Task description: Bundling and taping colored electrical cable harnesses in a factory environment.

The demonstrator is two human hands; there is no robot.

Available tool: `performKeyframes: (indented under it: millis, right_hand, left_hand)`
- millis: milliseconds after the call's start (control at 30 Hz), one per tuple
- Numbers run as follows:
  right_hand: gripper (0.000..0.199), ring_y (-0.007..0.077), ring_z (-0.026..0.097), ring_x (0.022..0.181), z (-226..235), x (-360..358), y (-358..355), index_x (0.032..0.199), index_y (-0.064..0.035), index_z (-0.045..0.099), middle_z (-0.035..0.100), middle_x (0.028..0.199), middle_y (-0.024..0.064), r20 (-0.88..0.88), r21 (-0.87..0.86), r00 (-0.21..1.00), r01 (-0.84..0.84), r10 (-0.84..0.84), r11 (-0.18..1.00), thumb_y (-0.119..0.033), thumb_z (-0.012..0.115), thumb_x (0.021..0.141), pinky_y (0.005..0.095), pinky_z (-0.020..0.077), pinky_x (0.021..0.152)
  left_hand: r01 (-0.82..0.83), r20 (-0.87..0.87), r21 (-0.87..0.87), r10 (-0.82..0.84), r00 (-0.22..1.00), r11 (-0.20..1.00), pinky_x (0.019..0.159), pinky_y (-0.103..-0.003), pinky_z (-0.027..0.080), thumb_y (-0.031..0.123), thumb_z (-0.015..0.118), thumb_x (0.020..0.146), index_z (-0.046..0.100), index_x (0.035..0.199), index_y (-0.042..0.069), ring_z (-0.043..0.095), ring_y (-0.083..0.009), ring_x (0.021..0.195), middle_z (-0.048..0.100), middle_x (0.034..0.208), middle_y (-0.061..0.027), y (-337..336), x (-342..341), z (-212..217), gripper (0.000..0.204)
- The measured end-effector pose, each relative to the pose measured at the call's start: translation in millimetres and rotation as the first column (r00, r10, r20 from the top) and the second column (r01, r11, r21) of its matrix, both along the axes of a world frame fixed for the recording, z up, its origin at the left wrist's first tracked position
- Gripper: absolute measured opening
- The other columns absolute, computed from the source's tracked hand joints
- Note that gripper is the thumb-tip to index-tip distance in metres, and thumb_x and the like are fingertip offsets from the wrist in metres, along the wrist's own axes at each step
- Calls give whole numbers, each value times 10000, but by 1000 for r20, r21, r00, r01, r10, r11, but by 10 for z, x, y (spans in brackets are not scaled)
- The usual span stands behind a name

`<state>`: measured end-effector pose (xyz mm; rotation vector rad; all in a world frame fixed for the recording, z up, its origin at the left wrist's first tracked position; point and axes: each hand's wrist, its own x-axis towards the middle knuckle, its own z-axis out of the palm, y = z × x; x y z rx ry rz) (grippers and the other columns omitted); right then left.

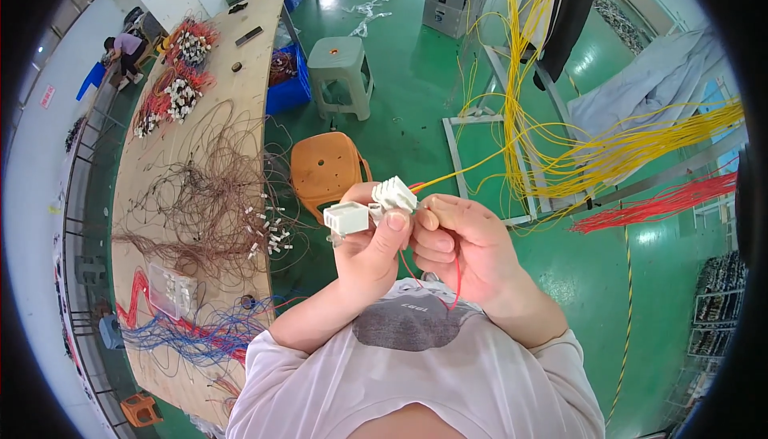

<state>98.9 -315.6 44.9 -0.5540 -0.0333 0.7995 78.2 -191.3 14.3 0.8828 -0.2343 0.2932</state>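
Note:
In front of my chest, my left hand (pixel 364 261) is closed around white plastic connector housings. One boxy connector housing (pixel 346 219) sticks out at the left with its hollow side showing. A second, ribbed connector housing (pixel 395 194) is tilted up between my two hands. My right hand (pixel 472 245) pinches close against that ribbed housing, with its fingertips on a thin wire end. A red wire (pixel 458 275) loops down below the right fingers. From the ribbed housing a yellow wire (pixel 458 172) runs up to the right. The exact wire tip is hidden by my fingers.
A long plywood table (pixel 232 79) at left bears tangled brown wires (pixel 200 191), blue wires (pixel 192 331) and red bundles with white connectors (pixel 192 45). An orange stool (pixel 324 163) stands just beyond my hands. Yellow wires (pixel 680 139) and red wires (pixel 656 207) hang on a metal frame at right.

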Motion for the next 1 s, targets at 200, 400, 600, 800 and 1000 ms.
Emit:
performKeyframes:
  millis: [200,400,600,800,1000]
  right_hand:
    - [202,52,306,464,6,-29,-22,729,-65,462,374,555,-37,-96,31,995,-6,9,1000,-182,397,880,197,259,437]
    - [182,62,346,488,25,-80,10,739,-31,503,433,587,0,122,-160,990,87,-68,983,-158,451,859,196,283,450]
    - [39,101,494,530,-74,-181,74,760,9,541,552,668,63,921,-269,378,789,-91,552,0,577,749,230,380,455]
    - [40,134,470,488,-137,-199,105,742,4,528,510,609,68,983,-163,183,872,2,462,36,552,742,231,353,433]
    - [43,110,441,471,-170,-213,141,731,4,520,497,598,53,957,-193,265,884,-115,426,37,541,749,224,327,415]
  left_hand:
    - [88,23,-38,-87,996,995,590,-212,372,107,578,799,450,988,36,449,-69,676,505,836,-24,37,-3,-102,239]
    - [-19,-64,115,26,998,993,568,-202,360,97,585,794,479,955,25,446,-55,668,515,783,-6,60,-67,-70,206]
    - [-8,-139,-29,4,990,1000,470,-191,311,107,552,817,481,945,20,395,-42,542,493,696,3,19,-99,-8,171]
    - [84,-190,-73,-97,977,994,421,-180,262,95,537,819,482,891,37,356,-21,498,462,647,26,2,-103,-5,108]
    - [64,-206,-103,-84,975,993,411,-181,261,112,544,816,478,873,50,353,-21,479,452,632,29,-34,-104,5,107]
